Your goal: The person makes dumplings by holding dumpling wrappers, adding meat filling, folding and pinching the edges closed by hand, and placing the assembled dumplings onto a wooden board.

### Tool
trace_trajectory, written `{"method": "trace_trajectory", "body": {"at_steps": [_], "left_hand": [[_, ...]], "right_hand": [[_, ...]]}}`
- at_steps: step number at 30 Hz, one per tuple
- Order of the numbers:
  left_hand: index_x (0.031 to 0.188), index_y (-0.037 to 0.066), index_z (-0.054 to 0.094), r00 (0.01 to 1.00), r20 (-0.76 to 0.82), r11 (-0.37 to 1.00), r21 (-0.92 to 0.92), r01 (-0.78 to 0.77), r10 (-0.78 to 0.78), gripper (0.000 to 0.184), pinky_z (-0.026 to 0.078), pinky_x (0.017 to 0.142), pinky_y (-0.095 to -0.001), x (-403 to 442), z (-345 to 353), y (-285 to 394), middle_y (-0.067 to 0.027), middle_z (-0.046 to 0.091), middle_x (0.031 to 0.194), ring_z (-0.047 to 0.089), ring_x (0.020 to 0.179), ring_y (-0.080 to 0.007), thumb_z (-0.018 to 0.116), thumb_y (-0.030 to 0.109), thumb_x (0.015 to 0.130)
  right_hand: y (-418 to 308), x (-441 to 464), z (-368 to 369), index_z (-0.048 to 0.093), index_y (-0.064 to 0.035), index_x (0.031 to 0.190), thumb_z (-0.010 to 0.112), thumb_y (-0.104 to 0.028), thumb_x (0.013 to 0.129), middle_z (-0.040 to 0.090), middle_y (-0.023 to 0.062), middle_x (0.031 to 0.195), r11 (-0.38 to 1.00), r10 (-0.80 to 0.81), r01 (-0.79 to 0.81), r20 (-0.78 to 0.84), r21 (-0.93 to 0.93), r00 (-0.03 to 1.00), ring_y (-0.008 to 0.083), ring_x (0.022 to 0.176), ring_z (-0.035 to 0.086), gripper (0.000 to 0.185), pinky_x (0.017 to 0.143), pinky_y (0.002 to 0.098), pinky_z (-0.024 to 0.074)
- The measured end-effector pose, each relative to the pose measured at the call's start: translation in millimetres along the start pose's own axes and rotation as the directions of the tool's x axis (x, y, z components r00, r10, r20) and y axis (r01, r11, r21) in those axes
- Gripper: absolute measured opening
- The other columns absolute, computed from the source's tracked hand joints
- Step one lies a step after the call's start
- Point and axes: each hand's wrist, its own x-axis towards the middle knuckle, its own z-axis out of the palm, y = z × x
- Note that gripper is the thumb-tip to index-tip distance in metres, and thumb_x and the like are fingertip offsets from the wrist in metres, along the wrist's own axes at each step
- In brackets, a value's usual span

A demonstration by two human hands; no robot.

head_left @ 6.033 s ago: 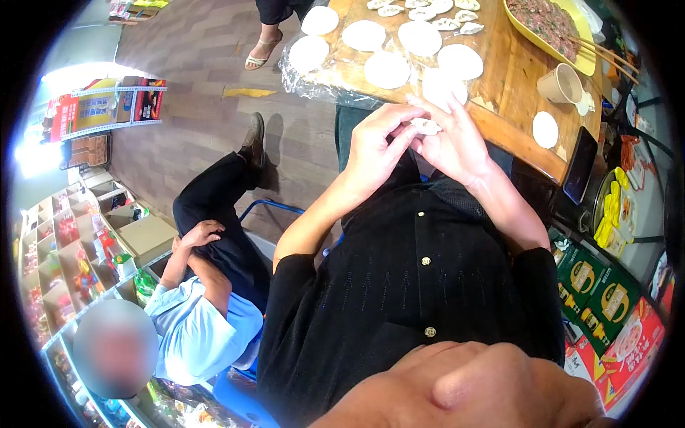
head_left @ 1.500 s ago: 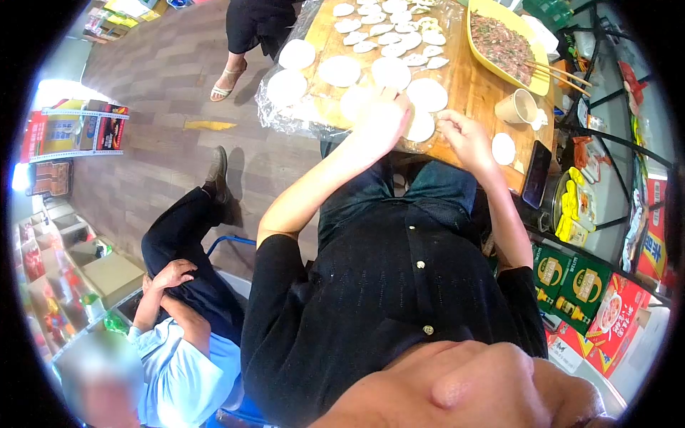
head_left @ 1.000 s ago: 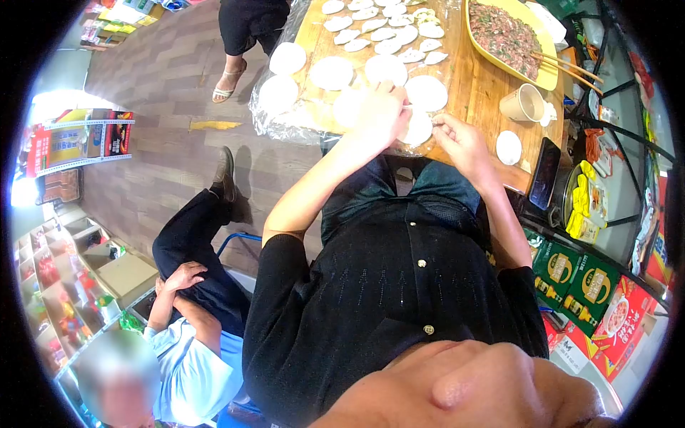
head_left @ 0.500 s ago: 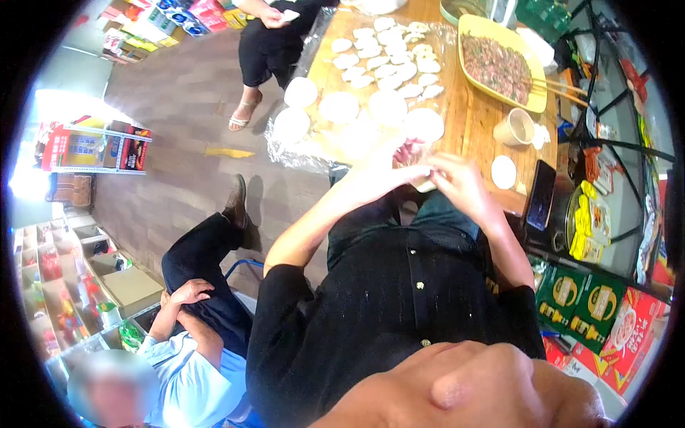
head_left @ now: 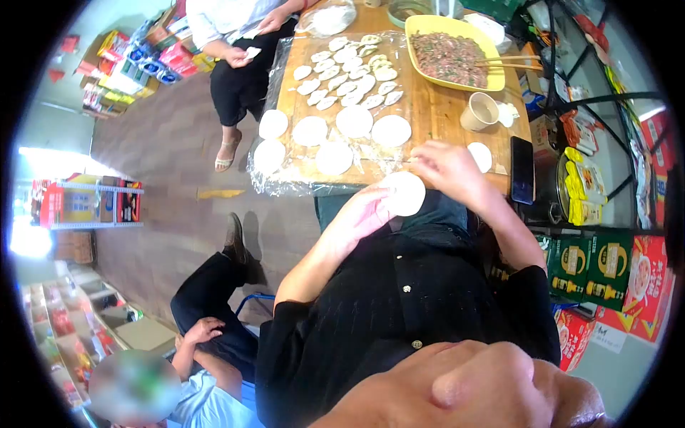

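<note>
My left hand (head_left: 362, 217) is below the table's front edge, holding a round white dumpling wrapper (head_left: 404, 194) flat on its fingers. Just right of the wrapper and higher, my right hand (head_left: 451, 170) hovers by the table edge. Its fingers are bent and slightly apart, with nothing visible in them. Several flat wrappers (head_left: 334, 158) lie on the plastic sheet near me. Beyond them are several filled dumplings (head_left: 347, 88) in rows. A single wrapper (head_left: 479, 157) lies on bare wood beside my right hand.
A yellow dish (head_left: 412, 63) of minced filling, with chopsticks (head_left: 510, 63), stands at the back right. A paper cup (head_left: 479, 111) and a phone (head_left: 522, 170) are along the right side. One person (head_left: 242, 50) sits across on the left, another (head_left: 207, 357) at lower left.
My hands were together around something pale, partly hidden. They have since come apart, and a flat wrapper now shows in my left hand. The view has shifted, showing more of the person opposite.
</note>
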Motion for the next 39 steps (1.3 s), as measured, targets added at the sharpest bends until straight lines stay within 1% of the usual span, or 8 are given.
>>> {"method": "trace_trajectory", "body": {"at_steps": [5, 9, 13, 20, 22, 25, 29, 39], "left_hand": [[0.133, -0.006, 0.045, 0.999, -0.014, 0.998, -0.059, 0.037, -0.038, 0.048, 0.048, 0.101, -0.0373, -9.8, 0.4, -12.9, -0.0177, 0.058, 0.126, 0.059, 0.116, -0.0262, 0.06, 0.005, 0.089], [0.134, -0.004, 0.044, 0.998, -0.059, 0.993, -0.116, -0.017, 0.01, 0.049, 0.048, 0.101, -0.0378, -15.4, 1.1, -15.3, -0.0164, 0.059, 0.126, 0.059, 0.116, -0.0259, 0.061, 0.004, 0.089], [0.131, -0.004, 0.047, 0.99, -0.14, 0.985, -0.171, -0.029, 0.004, 0.045, 0.053, 0.097, -0.0376, -14.6, 2.7, -19.3, -0.0155, 0.061, 0.123, 0.061, 0.114, -0.0258, 0.062, 0.001, 0.089], [0.131, -0.004, 0.046, 0.988, -0.153, 0.988, -0.149, -0.046, 0.022, 0.044, 0.048, 0.103, -0.0398, -15.8, 20.7, -17.6, -0.017, 0.06, 0.125, 0.058, 0.118, -0.0263, 0.061, 0.003, 0.089], [0.13, -0.003, 0.048, 0.984, -0.176, 0.982, -0.182, -0.051, 0.018, 0.042, 0.047, 0.103, -0.0404, -16.8, 20.4, -15.9, -0.0169, 0.06, 0.125, 0.058, 0.118, -0.0264, 0.06, 0.004, 0.09], [0.132, -0.003, 0.048, 0.985, -0.173, 0.977, -0.214, -0.02, -0.018, 0.044, 0.049, 0.101, -0.0406, -17.4, 17.9, -10.8, -0.0165, 0.059, 0.127, 0.058, 0.118, -0.0262, 0.059, 0.003, 0.09], [0.132, -0.003, 0.047, 0.987, -0.158, 0.97, -0.242, -0.02, -0.019, 0.044, 0.049, 0.1, -0.0415, -10.7, 18.9, -8.7, -0.0168, 0.059, 0.127, 0.058, 0.118, -0.0267, 0.059, 0.006, 0.09], [0.132, -0.006, 0.045, 0.994, -0.101, 0.975, -0.222, 0.007, -0.031, 0.044, 0.044, 0.106, -0.0441, -0.4, 16.4, -2.0, -0.0186, 0.058, 0.129, 0.055, 0.122, -0.0291, 0.056, 0.012, 0.093]], "right_hand": [[96.0, -2.2, -66.5, 0.066, 0.0005, 0.101, 0.062, -0.025, 0.093, 0.061, 0.0001, 0.079, 0.822, 0.393, -0.216, -0.249, 0.527, 0.885, 0.0079, 0.072, 0.055, 0.027, 0.066, 0.0239, 0.0454], [153.2, 19.1, -115.9, 0.058, -0.001, 0.117, 0.064, -0.027, 0.091, 0.061, 0.0026, 0.082, 0.882, 0.472, -0.342, -0.604, 0.324, 0.642, 0.0084, 0.072, 0.056, 0.037, 0.061, 0.0236, 0.0447], [170.5, 55.9, -137.5, 0.058, -0.0005, 0.117, 0.065, -0.028, 0.091, 0.063, 0.0054, 0.085, 0.898, 0.36, -0.105, -0.577, 0.427, 0.733, 0.009, 0.07, 0.059, 0.039, 0.06, 0.023, 0.0467], [215.2, 100.6, -143.6, 0.068, -0.0011, 0.095, 0.063, -0.028, 0.092, 0.061, 0.0007, 0.073, 0.842, 0.433, -0.241, -0.336, 0.483, 0.837, 0.0053, 0.062, 0.054, 0.027, 0.058, 0.0222, 0.0452], [195.8, 97.4, -154.1, 0.067, -0.0055, 0.107, 0.058, -0.034, 0.093, 0.069, 0.0073, 0.091, 0.934, 0.356, -0.314, -0.365, 0.17, 0.86, 0.0144, 0.085, 0.065, 0.032, 0.073, 0.031, 0.0505], [141.3, 80.8, -162.5, 0.068, 0.0002, 0.105, 0.062, -0.027, 0.093, 0.068, 0.0039, 0.081, 0.991, 0.084, -0.129, -0.595, -0.034, 0.799, 0.0096, 0.073, 0.062, 0.03, 0.069, 0.0256, 0.0504], [121.3, 77.6, -144.0, 0.066, -0.001, 0.111, 0.062, -0.027, 0.093, 0.069, 0.0055, 0.098, 0.94, 0.21, -0.06, -0.432, 0.335, 0.877, 0.0108, 0.086, 0.063, 0.032, 0.074, 0.0249, 0.0509], [115.8, 93.5, -107.9, 0.066, -0.0069, 0.112, 0.059, -0.03, 0.094, 0.066, -0.0001, 0.104, 0.919, 0.331, -0.244, -0.269, 0.309, 0.905, 0.0107, 0.097, 0.058, 0.03, 0.086, 0.0261, 0.0451]]}}
